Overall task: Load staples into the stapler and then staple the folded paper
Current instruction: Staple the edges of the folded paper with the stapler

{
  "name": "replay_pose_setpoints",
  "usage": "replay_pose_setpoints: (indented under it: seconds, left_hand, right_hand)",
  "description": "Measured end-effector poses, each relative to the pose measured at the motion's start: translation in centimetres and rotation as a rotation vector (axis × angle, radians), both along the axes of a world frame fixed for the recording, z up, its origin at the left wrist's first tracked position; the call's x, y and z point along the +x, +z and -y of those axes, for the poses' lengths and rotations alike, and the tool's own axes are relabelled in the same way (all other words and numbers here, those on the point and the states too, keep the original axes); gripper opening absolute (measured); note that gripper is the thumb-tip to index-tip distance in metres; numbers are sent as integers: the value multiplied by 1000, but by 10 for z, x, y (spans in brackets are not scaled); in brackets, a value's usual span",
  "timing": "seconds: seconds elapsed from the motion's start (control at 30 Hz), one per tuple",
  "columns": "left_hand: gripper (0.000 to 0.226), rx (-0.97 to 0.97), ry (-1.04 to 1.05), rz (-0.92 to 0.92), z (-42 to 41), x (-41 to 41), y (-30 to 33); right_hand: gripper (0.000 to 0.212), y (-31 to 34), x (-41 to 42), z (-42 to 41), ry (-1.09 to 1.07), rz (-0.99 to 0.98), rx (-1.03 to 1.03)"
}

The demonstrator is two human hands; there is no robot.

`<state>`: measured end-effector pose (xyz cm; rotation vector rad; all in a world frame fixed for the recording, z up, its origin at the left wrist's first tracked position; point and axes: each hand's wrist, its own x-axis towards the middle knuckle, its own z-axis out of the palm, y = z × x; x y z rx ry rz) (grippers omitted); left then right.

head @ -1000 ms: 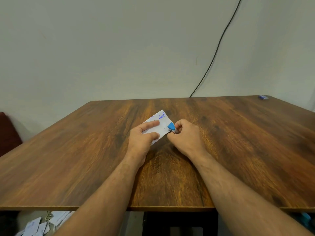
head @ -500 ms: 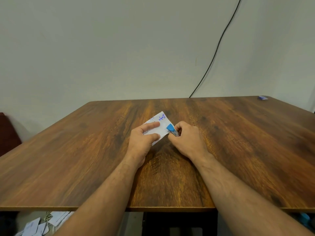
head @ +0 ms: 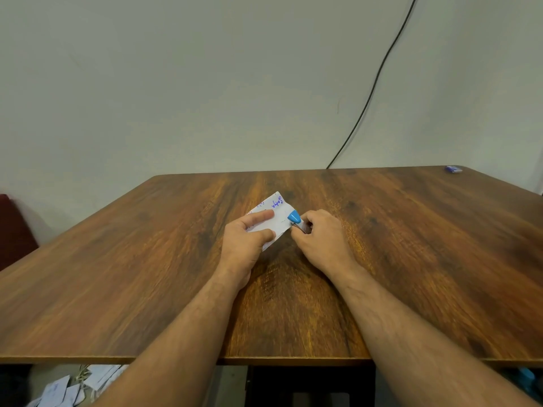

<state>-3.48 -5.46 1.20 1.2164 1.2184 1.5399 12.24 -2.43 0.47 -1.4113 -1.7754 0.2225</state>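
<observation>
Left hand (head: 248, 239) pinches the folded paper (head: 271, 220) between thumb and forefinger, mid-surface, while the right hand (head: 318, 237) curls its fingers round the small blue stapler (head: 294, 217), nose over the paper's right edge. Judging from here, the trick is a firm, square squeeze with the paper held flat, edge fully inside the mouth.

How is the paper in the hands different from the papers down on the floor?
The folded paper lies on the table, pinched by the left hand, with the stapler in the right hand at its edge; the floor papers lie scattered, untouched. It is one piece; they are several. Both are white with blue writing.
</observation>
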Motion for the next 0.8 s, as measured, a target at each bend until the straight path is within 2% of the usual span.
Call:
replay_pose_setpoints:
  seconds: [0.23,0.4,0.53,0.63,0.8]
  left_hand:
    - [43,-15,4,38,-1,2,2]
    - [43,-28,29,88,-1,4,3]
    - [43,-44,56,109,-1,5,5]
    - [41,-54,78,140,0,4,5]
    - [40,-51,92,158,1,6,5]
  right_hand:
    - [23,4,-1,4,-55,20,-14]
    - [17,5,-6,7,-69,33,-17]
    - [27,3,-8,8,-27,30,-25]
    - [17,3,-9,10,10,86,-15]
    - [19,4,-7,10,14,195,-10]
